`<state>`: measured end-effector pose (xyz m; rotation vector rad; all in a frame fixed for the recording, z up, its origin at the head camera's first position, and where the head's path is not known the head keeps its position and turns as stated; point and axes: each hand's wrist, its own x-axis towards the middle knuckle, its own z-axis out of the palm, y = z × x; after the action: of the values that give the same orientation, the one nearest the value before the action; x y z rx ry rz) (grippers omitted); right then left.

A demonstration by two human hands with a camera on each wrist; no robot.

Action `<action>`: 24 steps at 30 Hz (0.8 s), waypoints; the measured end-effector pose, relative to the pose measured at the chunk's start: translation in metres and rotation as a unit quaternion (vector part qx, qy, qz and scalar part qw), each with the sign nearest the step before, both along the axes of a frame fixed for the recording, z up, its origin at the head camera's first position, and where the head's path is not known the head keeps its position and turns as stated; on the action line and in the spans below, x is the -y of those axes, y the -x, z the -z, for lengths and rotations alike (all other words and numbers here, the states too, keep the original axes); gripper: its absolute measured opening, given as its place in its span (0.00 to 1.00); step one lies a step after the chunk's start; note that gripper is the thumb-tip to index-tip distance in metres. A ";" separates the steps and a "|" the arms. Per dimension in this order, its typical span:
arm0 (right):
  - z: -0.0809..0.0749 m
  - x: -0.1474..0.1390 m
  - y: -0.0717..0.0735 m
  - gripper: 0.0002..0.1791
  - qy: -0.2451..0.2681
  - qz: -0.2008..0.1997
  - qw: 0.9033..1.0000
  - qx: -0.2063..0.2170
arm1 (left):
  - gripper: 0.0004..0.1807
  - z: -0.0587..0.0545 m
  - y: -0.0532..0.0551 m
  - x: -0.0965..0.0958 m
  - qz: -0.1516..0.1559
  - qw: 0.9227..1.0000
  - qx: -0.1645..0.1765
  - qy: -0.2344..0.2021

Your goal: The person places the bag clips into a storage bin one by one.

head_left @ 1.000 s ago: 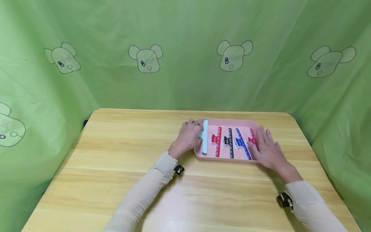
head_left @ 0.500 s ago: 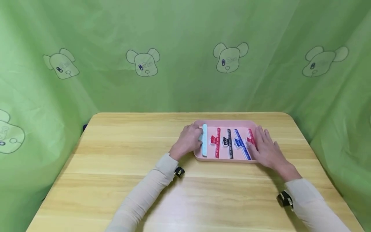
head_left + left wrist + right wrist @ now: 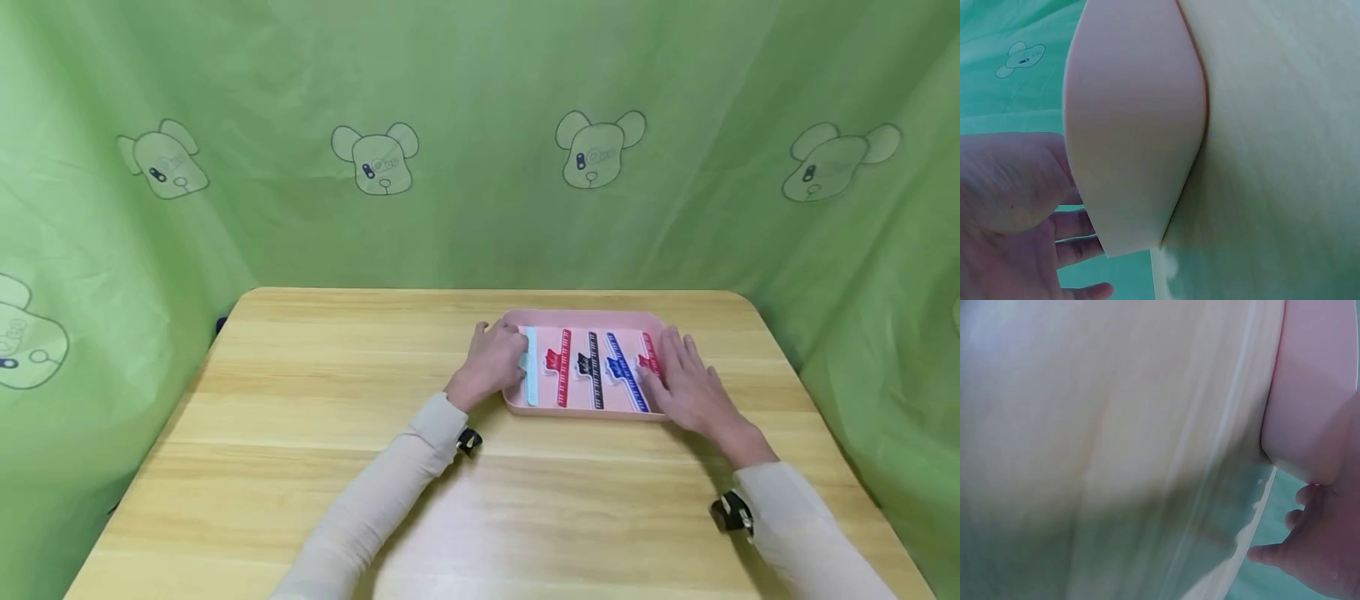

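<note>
A pink tray (image 3: 585, 317) sits on the table, right of its middle. Along its left side lies a light-blue long clip (image 3: 532, 379); my left hand (image 3: 491, 358) reaches over the left rim and pinches it, thumb and fingers at its left edge. In the left wrist view the tray wall (image 3: 1138, 125) hides these fingertips. My right hand (image 3: 693, 387) rests on the right rim, fingers straight and thumb inside. Beside its thumb is a red clip (image 3: 651, 354) with a piano-key pattern, partly covered. More such clips lie between: red (image 3: 564, 371), black (image 3: 597, 371) and blue (image 3: 628, 375).
The wooden table (image 3: 337, 375) extends left of and in front of the tray. Behind and at both sides hangs a green curtain (image 3: 480, 225) with bear heads printed on it. Each sleeve carries a black wrist camera, left camera (image 3: 469, 442) and right camera (image 3: 731, 512).
The light-blue clip has gone from raised at the tray's left side to lying lower in it, my left hand moving down with it. My right hand stays at the right rim.
</note>
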<state>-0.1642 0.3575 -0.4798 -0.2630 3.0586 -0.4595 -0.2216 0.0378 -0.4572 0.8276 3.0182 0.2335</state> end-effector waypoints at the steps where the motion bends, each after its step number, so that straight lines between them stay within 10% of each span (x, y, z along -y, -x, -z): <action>1: 0.000 0.000 0.001 0.43 -0.001 -0.001 1.000 -0.001 | 0.15 0.001 0.000 0.000 -0.003 1.000 0.001 -0.002; 13: -0.003 -0.006 0.009 0.40 0.036 -0.030 0.999 -0.026 | 0.25 -0.016 0.006 0.014 0.020 0.993 0.050 -0.102; 24: -0.027 -0.012 0.009 0.38 0.070 -0.037 0.995 -0.052 | 0.31 -0.025 0.003 0.076 0.012 0.992 0.038 -0.121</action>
<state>-0.1734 0.3692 -0.4529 -0.4177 3.1069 -0.6780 -0.2245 -0.0384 -0.4327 0.8459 2.9447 0.6266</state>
